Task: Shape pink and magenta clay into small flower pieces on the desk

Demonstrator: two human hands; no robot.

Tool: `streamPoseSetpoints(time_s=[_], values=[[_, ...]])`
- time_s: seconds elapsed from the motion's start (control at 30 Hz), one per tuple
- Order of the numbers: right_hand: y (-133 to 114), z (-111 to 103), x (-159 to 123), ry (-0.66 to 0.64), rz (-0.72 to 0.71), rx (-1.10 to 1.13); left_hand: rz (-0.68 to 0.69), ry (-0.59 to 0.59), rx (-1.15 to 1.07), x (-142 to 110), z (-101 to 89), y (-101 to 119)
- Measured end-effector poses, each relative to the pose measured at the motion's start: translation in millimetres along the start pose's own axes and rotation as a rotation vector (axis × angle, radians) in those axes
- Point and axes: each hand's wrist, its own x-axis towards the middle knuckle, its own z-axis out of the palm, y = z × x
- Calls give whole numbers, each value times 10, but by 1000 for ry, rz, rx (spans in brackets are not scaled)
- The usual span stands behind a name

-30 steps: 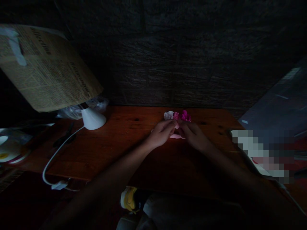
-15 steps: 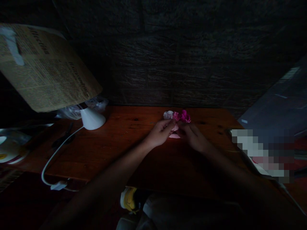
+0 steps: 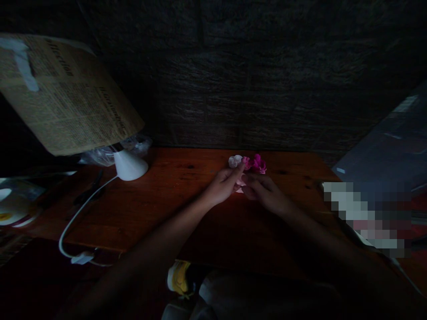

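Over the wooden table, my left hand (image 3: 224, 184) is closed on a light pink paper piece (image 3: 240, 181), thumb pointing up and away. My right hand (image 3: 263, 190) meets it from the other side, its fingers pinched on the same pink piece. The hands cover most of that piece, so its full shape is hidden. Just beyond the fingertips sit a whitish crumpled flower (image 3: 235, 161), a small pink flower (image 3: 246, 162) and a bright magenta flower (image 3: 259, 163).
A lamp with a newsprint shade and white base (image 3: 130, 165) stands at left, its cord (image 3: 71, 212) hanging over the table edge. Dark scissors (image 3: 88, 193) lie near it. A dark brick wall (image 3: 220, 84) rises behind the table (image 3: 160, 200). A yellow shoe (image 3: 180, 278) shows below.
My right hand has shifted slightly down and its fingers now close in on the pink piece. The left hand stays nearly in place, and the view has moved a little.
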Motion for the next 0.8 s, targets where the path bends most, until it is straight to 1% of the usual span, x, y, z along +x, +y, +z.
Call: streamPoseSetpoints(time_s=[0.1,0.27,0.4,0.53,0.6,0.7,0.8], values=[[15,-7,-4,2,-2,-10,-5,11,47,1,-10,-4],[-31,2,-7,36,-76,-51,-44,12,97,1,-26,-42],[-61,19,4,89,-85,-108,-75,-4,-39,-8,-14,-24],[-58,9,13,163,-75,-155,-38,-14,-119,-4,-22,-4],[-45,5,10,145,-45,-161,-11,-1,-121,6,-35,-1],[-12,17,-5,42,-34,-190,20,17,-126,25,-55,11],[26,38,-23,-49,-36,-268,61,8,-121,40,-78,25]])
